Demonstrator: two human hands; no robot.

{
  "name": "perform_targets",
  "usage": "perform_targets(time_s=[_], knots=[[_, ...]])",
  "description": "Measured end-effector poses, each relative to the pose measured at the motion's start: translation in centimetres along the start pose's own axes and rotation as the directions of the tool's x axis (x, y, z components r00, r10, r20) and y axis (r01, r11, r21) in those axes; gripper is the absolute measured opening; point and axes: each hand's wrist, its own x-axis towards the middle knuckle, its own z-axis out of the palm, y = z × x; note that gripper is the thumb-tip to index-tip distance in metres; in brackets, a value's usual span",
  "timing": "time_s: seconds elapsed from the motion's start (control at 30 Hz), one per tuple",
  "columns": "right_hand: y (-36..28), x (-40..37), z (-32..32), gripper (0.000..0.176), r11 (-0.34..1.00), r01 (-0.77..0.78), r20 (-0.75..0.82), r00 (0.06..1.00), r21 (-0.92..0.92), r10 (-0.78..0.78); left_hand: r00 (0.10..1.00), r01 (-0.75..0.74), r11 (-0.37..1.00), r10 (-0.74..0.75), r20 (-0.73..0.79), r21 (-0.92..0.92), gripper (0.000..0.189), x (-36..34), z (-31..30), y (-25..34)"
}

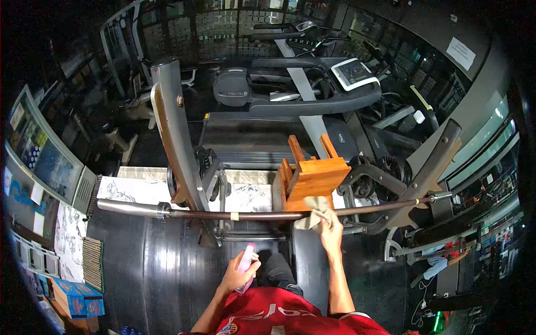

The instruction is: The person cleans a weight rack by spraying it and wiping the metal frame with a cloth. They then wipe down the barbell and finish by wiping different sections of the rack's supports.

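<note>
A long barbell (pixel 262 216) lies across the rack in front of me, with a shiny sleeve at its left end and yellowish tape marks along the dark shaft. My right hand (pixel 331 233) is closed on a beige cloth (pixel 312 220), which lies against the bar right of its middle. Lower and to the left, near my body, my left hand (pixel 239 274) is wrapped round a small bottle (pixel 245 260) with pinkish contents and a pink top. The bottle stands tilted in the grip, apart from the bar.
Two rack uprights (pixel 177 128) rise at left and right. Behind the bar stands a wooden chair-like piece (pixel 318 180), with a treadmill (pixel 268 134) beyond. A padded bench (pixel 310 262) runs below the bar. At the left are a glass-door cooler (pixel 47 151) and a blue box (pixel 78 298).
</note>
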Motion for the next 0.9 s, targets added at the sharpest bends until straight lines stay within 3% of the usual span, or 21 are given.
perform_targets(time_s=[0.07,0.1,0.13,0.17,0.23,0.3,0.37,0.43,0.5,0.57,0.6,0.67,0.77,0.9], knots=[[0.7,1.2,0.0,0.03,0.955,0.103,-0.147,0.978,-0.278,-0.148,1.0,-0.017,0.999,0.018,-0.013,0.032,0.012,0.5,0.2,0.1],[1.4,1.2,0.8,0.028,0.923,0.106,-0.132,0.978,-0.369,-0.165,0.999,-0.03,0.998,0.031,-0.018,0.063,0.012,0.7,0.3,0.1],[1.1,0.7,1.7,0.029,0.891,0.229,-0.038,0.964,-0.391,-0.265,0.999,-0.033,0.997,0.035,-0.024,0.067,0.012,0.9,0.5,0.0],[0.2,0.2,2.7,0.03,0.846,0.352,0.057,0.931,-0.4,-0.361,0.999,-0.022,0.998,0.024,-0.04,0.055,0.013,1.3,0.7,-0.1],[-1.5,-1.1,5.1,0.031,0.809,0.414,0.213,0.91,-0.417,-0.356,0.998,-0.01,0.999,0.012,-0.062,0.046,0.014,1.8,1.2,0.4],[-2.6,-1.7,6.2,0.032,0.883,0.401,0.27,0.902,-0.243,-0.336,0.996,0.05,0.998,-0.048,-0.08,0.026,0.015,2.4,1.9,1.2],[-2.3,-1.4,5.6,0.028,0.898,0.399,0.265,0.9,-0.187,-0.345,0.997,0.033,0.999,-0.031,-0.064,0.023,0.016,3.0,2.6,2.5],[-0.7,-0.7,3.9,0.025,0.998,-0.007,0.312,0.95,0.063,-0.014,0.998,0.016,1.0,-0.015,-0.057,0.011,0.017,3.6,3.1,2.9],[-0.7,0.1,2.0,0.026,0.978,-0.114,0.162,0.983,0.173,0.086,0.998,0.041,0.999,-0.042,-0.047,-0.022,0.018,4.2,3.6,2.8],[-0.4,1.6,-0.6,0.025,0.956,0.234,0.049,0.972,-0.178,-0.229,0.996,0.056,0.998,-0.056,-0.073,-0.007,0.018,4.6,4.0,2.8],[0.4,2.0,-0.9,0.025,0.955,0.235,0.051,0.972,-0.18,-0.23,0.993,0.071,0.997,-0.07,-0.095,0.005,0.019,4.8,4.4,2.7],[2.3,2.5,-1.2,0.023,0.827,0.315,0.157,0.949,-0.465,-0.273,0.993,0.065,0.998,-0.066,-0.099,-0.01,0.018,5.3,5.2,2.7],[0.4,1.6,1.6,0.02,0.827,0.3,0.101,0.953,-0.476,-0.287,0.994,0.062,0.998,-0.064,-0.094,-0.022,0.015,5.9,6.0,2.5],[-1.1,-0.1,5.4,0.038,0.854,0.432,0.238,0.897,-0.288,-0.374,0.985,0.071,0.997,-0.074,-0.155,-0.029,0.015,6.3,7.1,3.1]])
